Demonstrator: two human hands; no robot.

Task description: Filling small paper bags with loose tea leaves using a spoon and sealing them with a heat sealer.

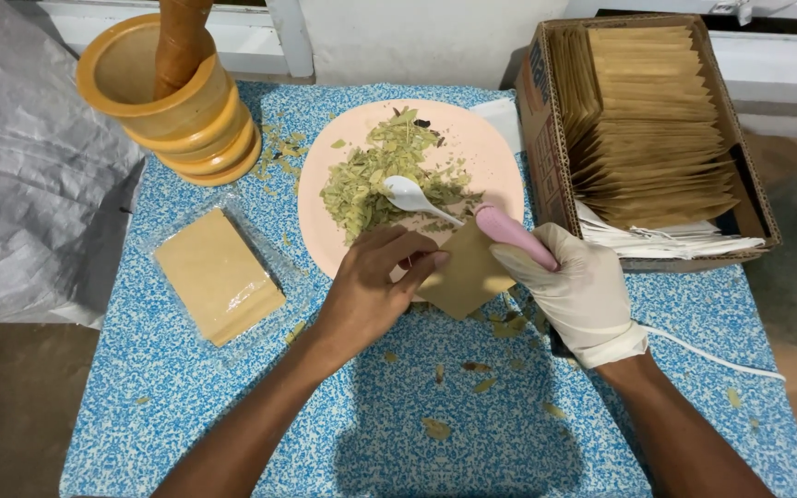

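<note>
Two hands busy here: the bare left hand (371,286) pinches a small brown sachet (465,272) at the pink plate (495,152) rim, while the gloved right hand (583,290) grips a spoon (458,214) (white bowl, pink handle) in crushed leaves (375,175). I'd hold the sachet mouth wide and take small scoops.

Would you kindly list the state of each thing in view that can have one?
Left hand: bare, holding the brown pouch.
Right hand: gloved, gripping the spoon.
Spoon: bowl resting in the leaves.
Pink plate: heaped with crushed leaves.
Cardboard box: open, packed with pouches.
Mortar: upright, pestle inside.
Wrapped pouch stack: lying flat.
</note>
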